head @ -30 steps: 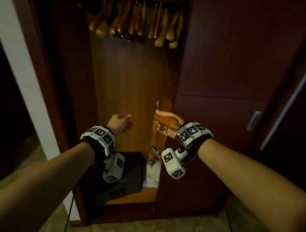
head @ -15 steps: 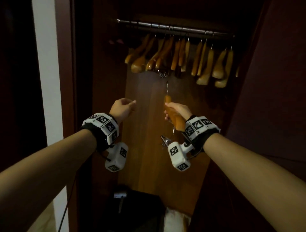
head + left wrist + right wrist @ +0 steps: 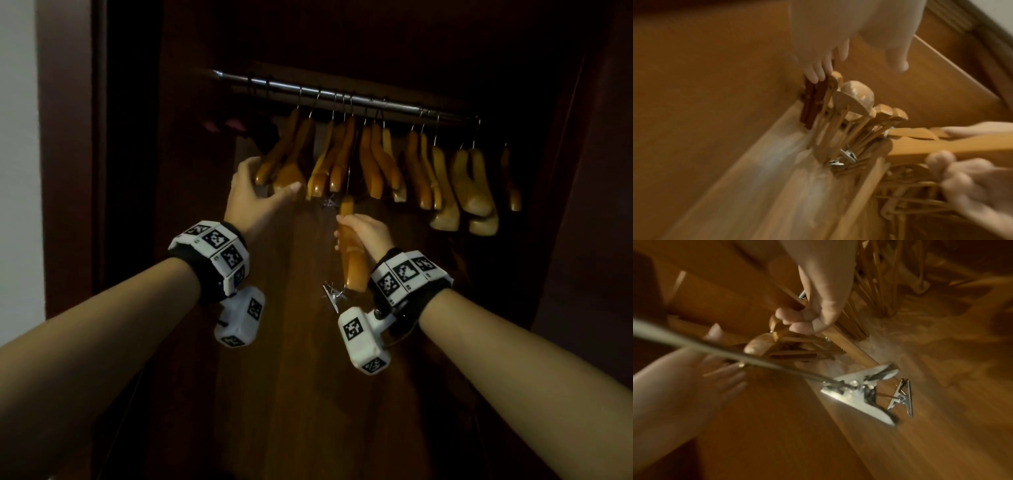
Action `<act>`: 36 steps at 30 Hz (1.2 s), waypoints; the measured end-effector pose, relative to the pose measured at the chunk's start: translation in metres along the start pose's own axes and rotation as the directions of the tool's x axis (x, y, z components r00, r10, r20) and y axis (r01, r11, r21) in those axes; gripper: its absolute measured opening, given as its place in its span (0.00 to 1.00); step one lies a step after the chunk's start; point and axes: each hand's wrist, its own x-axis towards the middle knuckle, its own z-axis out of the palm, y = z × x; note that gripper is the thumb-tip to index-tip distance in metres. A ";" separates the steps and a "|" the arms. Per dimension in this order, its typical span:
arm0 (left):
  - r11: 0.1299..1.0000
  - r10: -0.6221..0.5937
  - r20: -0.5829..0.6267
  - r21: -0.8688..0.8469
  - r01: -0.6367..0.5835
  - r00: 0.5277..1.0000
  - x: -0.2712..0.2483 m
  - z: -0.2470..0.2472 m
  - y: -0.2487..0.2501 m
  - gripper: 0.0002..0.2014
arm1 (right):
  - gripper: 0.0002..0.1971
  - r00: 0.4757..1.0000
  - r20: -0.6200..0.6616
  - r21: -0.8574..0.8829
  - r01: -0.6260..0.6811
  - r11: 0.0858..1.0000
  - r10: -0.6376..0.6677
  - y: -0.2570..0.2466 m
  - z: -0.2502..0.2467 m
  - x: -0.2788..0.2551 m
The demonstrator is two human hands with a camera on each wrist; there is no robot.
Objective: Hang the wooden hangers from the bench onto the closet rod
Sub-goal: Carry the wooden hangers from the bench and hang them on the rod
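Observation:
A metal closet rod (image 3: 342, 97) runs across the top of the wardrobe with several wooden hangers (image 3: 376, 161) hanging on it. My right hand (image 3: 364, 228) grips a wooden hanger (image 3: 352, 263) with metal clips (image 3: 332, 294), held end-on below the row; its wire hook rises toward the rod. In the right wrist view the fingers (image 3: 797, 319) curl round the hanger's bar and the clips (image 3: 863, 389) dangle. My left hand (image 3: 260, 192) is open, its fingers touching the leftmost hung hangers (image 3: 284, 164). The left wrist view shows the fingertips (image 3: 818, 73) against those hanger ends (image 3: 855, 97).
The wardrobe's wooden back panel (image 3: 308, 342) lies behind both hands. Dark door panels stand at the left (image 3: 68, 205) and right (image 3: 589, 240). A bare stretch of rod (image 3: 233, 78) shows left of the hung hangers.
Both hands have risen toward the rod. The left hand went from hanging free to touching the leftmost hangers. The right hand carried its hanger up under the row.

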 end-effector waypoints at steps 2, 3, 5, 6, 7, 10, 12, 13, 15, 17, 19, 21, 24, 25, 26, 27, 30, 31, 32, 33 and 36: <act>0.998 0.054 -0.005 -0.010 -0.054 0.999 0.012 0.004 -0.005 0.37 | 0.02 0.999 -0.048 0.030 0.003 1.000 -0.002 -0.003 0.008 0.008; 0.998 0.052 0.000 -0.038 -0.052 0.999 0.017 0.005 -0.008 0.36 | 0.01 0.998 -0.067 0.032 0.013 0.999 -0.011 -0.005 0.012 0.010; 0.993 -0.001 0.042 -0.121 0.006 0.999 0.026 0.005 -0.013 0.36 | 0.04 0.993 -0.108 -0.012 0.049 0.999 -0.050 -0.009 0.018 0.017; 0.987 -0.024 0.070 -0.159 0.035 0.997 0.029 0.005 -0.016 0.36 | 0.05 0.989 -0.124 -0.037 0.071 0.997 -0.075 -0.011 0.020 0.019; 0.979 -0.035 0.097 -0.196 0.053 0.995 0.032 0.005 -0.017 0.35 | 0.05 0.986 -0.138 -0.053 0.091 0.994 -0.097 -0.015 0.022 0.021; 0.957 -0.011 0.145 -0.286 0.052 0.989 0.039 0.002 -0.020 0.33 | 0.04 0.975 -0.173 -0.082 0.128 0.988 -0.141 -0.029 0.025 0.028; 0.939 0.006 0.151 -0.342 0.047 0.989 0.043 0.001 -0.022 0.32 | 0.05 0.971 -0.182 -0.066 0.143 0.988 -0.153 -0.040 0.027 0.030; 0.930 0.005 0.162 -0.363 0.055 0.987 0.044 0.000 -0.022 0.32 | 0.05 0.969 -0.189 -0.048 0.153 0.987 -0.159 -0.045 0.028 0.030; 0.918 0.008 0.190 -0.391 0.068 0.982 0.045 -0.002 -0.024 0.32 | 0.06 0.959 -0.226 -0.010 0.176 0.984 -0.174 -0.056 0.031 0.033; 0.913 0.033 0.196 -0.405 0.051 0.980 0.045 -0.004 -0.026 0.33 | 0.05 0.958 -0.252 0.052 0.158 0.986 -0.140 -0.066 0.032 0.041; 0.907 0.056 0.195 -0.420 0.032 0.979 0.043 -0.005 -0.027 0.32 | 0.04 0.974 -0.223 0.130 0.075 0.989 -0.045 -0.075 0.030 0.050; 0.900 0.058 0.176 -0.436 0.025 0.983 0.042 -0.007 -0.027 0.31 | 0.07 0.982 -0.188 0.131 0.030 0.991 -0.005 -0.081 0.023 0.062; 0.909 0.078 0.133 -0.417 -0.015 0.988 0.043 -0.012 -0.028 0.30 | 0.14 0.980 -0.196 0.155 0.050 0.987 -0.019 -0.086 0.017 0.077; 0.917 0.091 0.117 -0.398 -0.038 0.989 0.044 -0.014 -0.030 0.30 | 0.13 0.979 -0.199 0.183 0.073 0.980 -0.036 -0.087 0.017 0.082; 0.925 0.104 0.103 -0.376 -0.058 0.989 0.045 -0.015 -0.031 0.30 | 0.10 0.978 -0.202 0.207 0.101 0.973 -0.058 -0.089 0.018 0.086; 0.930 0.109 0.095 -0.362 -0.068 0.989 0.045 -0.015 -0.032 0.30 | 0.07 0.977 -0.199 0.225 0.121 0.967 -0.076 -0.091 0.019 0.090; 0.937 0.118 0.113 -0.342 -0.073 0.987 0.045 -0.014 -0.033 0.30 | 0.05 0.984 -0.155 0.251 0.127 0.960 -0.090 -0.095 0.021 0.104; 0.938 0.122 0.114 -0.336 -0.077 0.986 0.045 -0.013 -0.034 0.30 | 0.05 0.984 -0.150 0.256 0.130 0.958 -0.093 -0.097 0.020 0.109; 0.940 0.120 0.114 -0.333 -0.076 0.986 0.046 -0.013 -0.034 0.30 | 0.06 0.984 -0.148 0.257 0.133 0.957 -0.097 -0.097 0.020 0.115; 0.941 0.113 0.111 -0.331 -0.071 0.987 0.046 -0.013 -0.034 0.30 | 0.07 0.984 -0.145 0.253 0.137 0.958 -0.103 -0.098 0.020 0.120; 0.947 0.111 0.112 -0.313 -0.071 0.988 0.044 -0.013 -0.035 0.30 | 0.08 0.983 -0.139 0.222 0.146 0.964 -0.117 -0.098 0.020 0.134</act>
